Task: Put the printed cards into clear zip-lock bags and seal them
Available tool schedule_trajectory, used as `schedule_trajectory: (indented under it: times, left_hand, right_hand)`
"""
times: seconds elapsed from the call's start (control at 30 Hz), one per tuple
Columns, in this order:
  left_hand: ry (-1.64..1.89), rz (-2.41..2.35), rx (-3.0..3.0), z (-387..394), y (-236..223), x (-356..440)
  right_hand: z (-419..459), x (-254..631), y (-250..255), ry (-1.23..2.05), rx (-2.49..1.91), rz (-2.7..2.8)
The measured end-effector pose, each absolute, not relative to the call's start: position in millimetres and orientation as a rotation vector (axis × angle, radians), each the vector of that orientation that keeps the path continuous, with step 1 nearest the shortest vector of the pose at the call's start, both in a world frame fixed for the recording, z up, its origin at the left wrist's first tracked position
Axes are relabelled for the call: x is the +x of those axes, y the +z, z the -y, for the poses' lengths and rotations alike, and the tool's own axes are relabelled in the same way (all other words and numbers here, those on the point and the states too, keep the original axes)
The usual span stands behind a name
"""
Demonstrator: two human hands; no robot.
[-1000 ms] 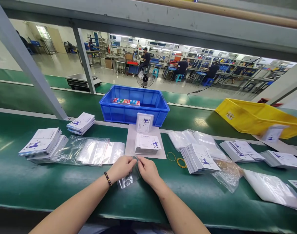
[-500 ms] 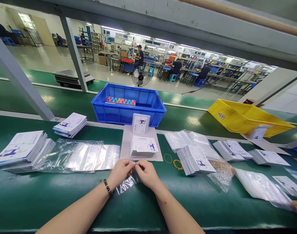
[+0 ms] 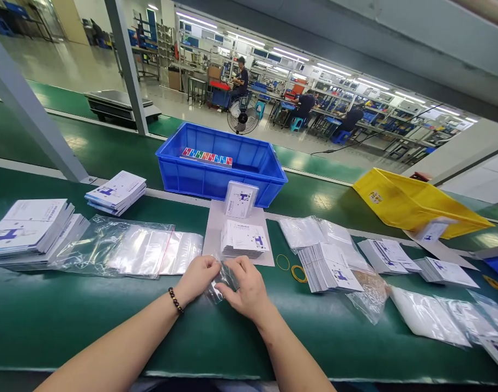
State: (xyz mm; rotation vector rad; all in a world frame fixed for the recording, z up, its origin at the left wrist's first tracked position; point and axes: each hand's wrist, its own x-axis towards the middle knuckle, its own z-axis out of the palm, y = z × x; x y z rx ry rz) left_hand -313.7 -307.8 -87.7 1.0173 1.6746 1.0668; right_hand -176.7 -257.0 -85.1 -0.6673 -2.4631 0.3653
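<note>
My left hand [image 3: 196, 280] pinches a small clear plastic bag [image 3: 214, 294] above the green work surface. Beside it, my right hand [image 3: 248, 291] has its thumb and fingers apart around the bag's right side; whether the fingertips touch the film I cannot tell. Just beyond both hands, a stack of white printed booklets [image 3: 244, 239] lies on a grey board [image 3: 211, 231]. Another booklet pack [image 3: 241, 200] leans upright against the blue bin [image 3: 222, 188]. A pile of clear zip bags [image 3: 138, 250] lies to the left of my hands.
More booklet stacks lie at left [image 3: 30, 228] and right [image 3: 331, 269]. Rubber bands [image 3: 298, 274] and plastic bags [image 3: 302, 233] are right of my hands. A yellow bin [image 3: 412, 201] sits at far right; a grey metal post [image 3: 126, 65] rises at left.
My right hand's thumb and fingers have spread from the pinch beside my left hand. The camera view has shifted slightly. At the far right, another person's hand has left view.
</note>
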Motion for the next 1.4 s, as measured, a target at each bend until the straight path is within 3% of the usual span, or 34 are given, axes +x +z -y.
schedule_trajectory:
  times: [0.13,0.23,0.33,0.47,0.57,0.73,0.97,1.1,1.4]
  left_hand:
    - [1.117,-1.72,1.133,310.8,-78.2,-317.6]
    - [1.167,-1.726,1.623,315.6,-69.5,-319.2]
    - [0.948,-1.629,1.963,318.4,-63.7,-323.3]
    - [0.773,-1.678,1.889,319.3,-57.9,-331.2]
    - [0.793,-1.586,1.716,320.4,-55.1,-334.2]
    - [0.873,-1.262,1.271,320.6,-62.9,-329.2]
    - [0.734,-1.573,1.572,316.8,-77.4,-316.2]
    - [0.738,-1.514,1.645,316.5,-75.5,-317.1]
    - [0.92,-1.458,1.428,313.1,-76.6,-318.6]
  right_hand:
    - [254.4,-172.0,-81.2,0.475,-0.572,2.545]
    - [247.0,-165.7,-76.4,0.74,-0.556,2.525]
    - [239.5,-156.2,-66.0,1.016,-0.558,2.577]
    - [231.1,-143.3,-52.4,1.239,-0.637,2.578]
    - [221.4,-138.9,-53.8,1.168,-0.709,2.331]
    - [195.6,-142.3,-80.8,0.808,-1.302,1.679]
    - [182.8,-148.0,-97.8,1.13,-1.185,1.386]
    - [187.3,-143.9,-88.3,1.223,-1.024,1.18]
    - [206.7,-138.0,-67.0,1.486,-0.947,1.691]
